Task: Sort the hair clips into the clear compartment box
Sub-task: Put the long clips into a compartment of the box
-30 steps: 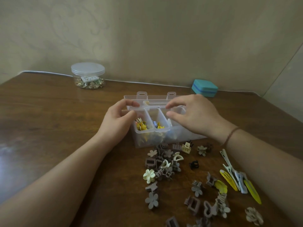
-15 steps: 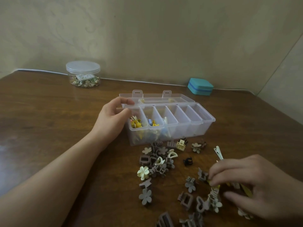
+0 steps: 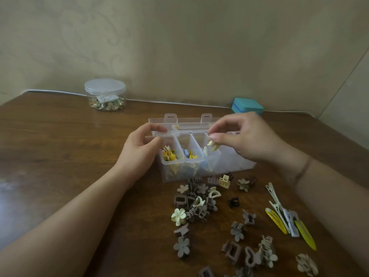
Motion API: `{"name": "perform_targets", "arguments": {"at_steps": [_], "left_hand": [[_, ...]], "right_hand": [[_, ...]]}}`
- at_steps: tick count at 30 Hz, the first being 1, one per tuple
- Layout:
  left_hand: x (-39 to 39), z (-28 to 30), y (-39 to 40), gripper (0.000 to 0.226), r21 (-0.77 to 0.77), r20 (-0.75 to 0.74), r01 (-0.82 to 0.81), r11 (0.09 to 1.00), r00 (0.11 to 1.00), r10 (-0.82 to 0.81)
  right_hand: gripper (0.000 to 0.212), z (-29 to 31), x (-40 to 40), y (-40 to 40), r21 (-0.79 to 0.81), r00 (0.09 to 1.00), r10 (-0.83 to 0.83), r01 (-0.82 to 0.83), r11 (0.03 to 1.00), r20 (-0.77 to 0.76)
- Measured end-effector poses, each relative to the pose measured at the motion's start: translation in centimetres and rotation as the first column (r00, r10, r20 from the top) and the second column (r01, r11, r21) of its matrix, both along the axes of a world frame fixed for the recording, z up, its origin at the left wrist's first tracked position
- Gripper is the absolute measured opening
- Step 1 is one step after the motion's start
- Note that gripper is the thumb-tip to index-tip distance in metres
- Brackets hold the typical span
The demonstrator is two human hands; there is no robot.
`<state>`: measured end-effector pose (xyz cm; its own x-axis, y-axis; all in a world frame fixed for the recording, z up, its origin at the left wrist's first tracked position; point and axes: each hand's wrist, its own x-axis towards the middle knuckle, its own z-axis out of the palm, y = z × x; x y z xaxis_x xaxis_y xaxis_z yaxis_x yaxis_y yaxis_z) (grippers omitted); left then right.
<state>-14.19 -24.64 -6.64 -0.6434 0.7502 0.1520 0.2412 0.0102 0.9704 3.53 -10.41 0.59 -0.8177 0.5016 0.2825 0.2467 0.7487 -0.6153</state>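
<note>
Behind our work stands a pale wall with a faint curly pattern, and under it a dark wooden table [image 3: 60, 146].

Our right hand [image 3: 247, 136] pinches a small cream and yellow clip [image 3: 212, 145] between thumb and first finger, the other fingers loosely curled. The clip hangs just above the third compartment from the left of the clear compartment box [image 3: 235, 162], near the divider. Our left hand [image 3: 139, 150] closes on the left end of the box, thumb and fingers on its rim, and keeps it steady.

The first two compartments already contain yellow and blue pieces, and something pale leans in the third. We judge the step is to drop this clip there. To do it well, we should lower the clip inside the walls before we open the fingers, so that it does not bounce on the divider and fall in the wrong cell. The left hand should hold the box firmly, because the box is light and can slide.

In front of the box lies the loose pile of clips [image 3: 195, 202], mostly brown and cream flowers and claws, and to the right a group of long snap clips [image 3: 287, 218], yellow and white. Many are not sorted, so the task seems in its early part.

At the back stand a round clear jar [image 3: 105, 94] and a small teal case [image 3: 247, 105].
</note>
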Motion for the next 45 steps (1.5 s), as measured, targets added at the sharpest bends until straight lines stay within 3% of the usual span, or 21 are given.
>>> {"name": "perform_targets", "arguments": {"at_steps": [3,4,8,10,12,15,19,24,27,29,34,38,45], "left_hand": [[0.0,0.0,0.0,0.029,0.002,0.002,0.009,1.0,1.0,-0.009],[0.0,0.0,0.0,0.028,0.002,-0.001,0.011,1.0,1.0,-0.011],[0.0,0.0,-0.2,0.027,0.003,-0.006,0.004,1.0,1.0,-0.004],[0.0,0.0,-0.1,0.027,0.0,-0.011,0.008,1.0,1.0,-0.008],[0.0,0.0,-0.1,0.027,0.003,-0.008,0.009,1.0,1.0,-0.009],[0.0,0.0,0.0,0.027,0.006,0.0,0.008,1.0,1.0,-0.008],[0.0,-0.1,0.0,0.028,0.008,-0.006,0.009,1.0,1.0,-0.009],[0.1,0.0,0.1,0.028,0.0,0.004,0.008,1.0,1.0,-0.008],[0.1,0.0,0.0,0.029,-0.001,0.009,0.005,1.0,1.0,-0.005],[0.0,0.0,0.1,0.029,0.0,0.005,-0.001,1.0,1.0,0.001],[-0.2,-0.3,0.1,0.029,0.001,-0.008,-0.001,1.0,1.0,0.001],[-0.2,-0.2,0.1,0.029,0.003,-0.017,-0.001,1.0,1.0,0.001],[-0.2,-0.2,0.0,0.029,0.003,-0.011,0.01,1.0,1.0,-0.01]], "right_hand": [[0.013,-0.9,-2.3,0.7,0.11,0.966,-0.016,-0.013,0.994,0.258],[0.015,-1.0,-2.4,0.8,0.154,0.964,-0.031,-0.01,0.988,0.263],[0.013,0.6,-0.2,0.8,0.266,0.997,-0.076,0.07,0.962,0.013],[0.011,1.6,2.5,0.9,0.309,0.995,-0.094,0.095,0.946,-0.018],[0.014,1.7,5.8,0.5,0.321,0.993,-0.097,0.071,0.945,0.066],[0.014,0.1,10.5,-0.8,0.305,0.943,-0.109,0.009,0.952,0.313],[0.036,-3.7,14.7,-2.2,0.39,0.855,-0.209,0.008,0.921,0.475],[0.027,-5.2,14.8,-2.8,0.42,0.873,-0.262,0.074,0.904,0.411],[0.012,-5.2,14.1,-3.4,0.466,0.871,-0.283,0.072,0.882,0.401],[0.018,-5.0,13.5,-3.9,0.529,0.883,-0.29,0.057,0.846,0.368],[0.015,-2.3,9.4,-2.7,0.552,0.98,-0.164,0.076,0.831,0.112],[0.018,-0.5,2.5,-0.3,0.405,0.986,-0.159,0.165,0.899,-0.048],[0.009,-2.2,-3.5,0.9,0.354,0.971,-0.195,0.135,0.925,0.14]]}}
